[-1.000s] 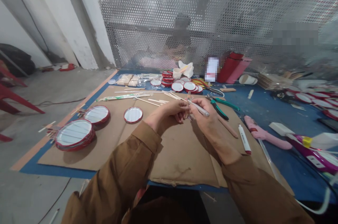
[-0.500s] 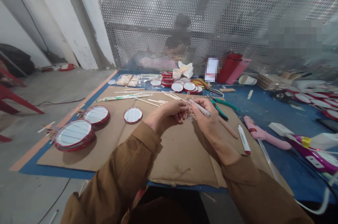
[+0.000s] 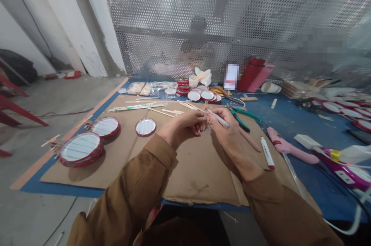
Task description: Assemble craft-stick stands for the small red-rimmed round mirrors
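Note:
My left hand (image 3: 191,121) is closed, pinching a small flat wooden stick (image 3: 206,105) that stands upright above the cardboard. My right hand (image 3: 226,132) grips a white marker pen (image 3: 220,119) like a writing tool, its front end up against the stick. The pen's tip is too small to make out. Beneath both hands lies a brown cardboard sheet (image 3: 199,168). To the right of my right hand are a brown rod (image 3: 249,140), a white marker with a red cap (image 3: 267,153) and green-handled pliers (image 3: 242,120).
Round red-rimmed lids with strips, one pair of stacks (image 3: 81,148) and a single lid (image 3: 145,127), sit at left. Loose wooden sticks (image 3: 168,112) lie beyond my hands. At right are a pink glue gun (image 3: 290,147) and a purple power strip (image 3: 343,174). A perforated metal panel (image 3: 162,17) stands behind.
My hands hold almost the same pose, stick and marker pen still in them. The view has shifted very slightly; nothing else has visibly moved.

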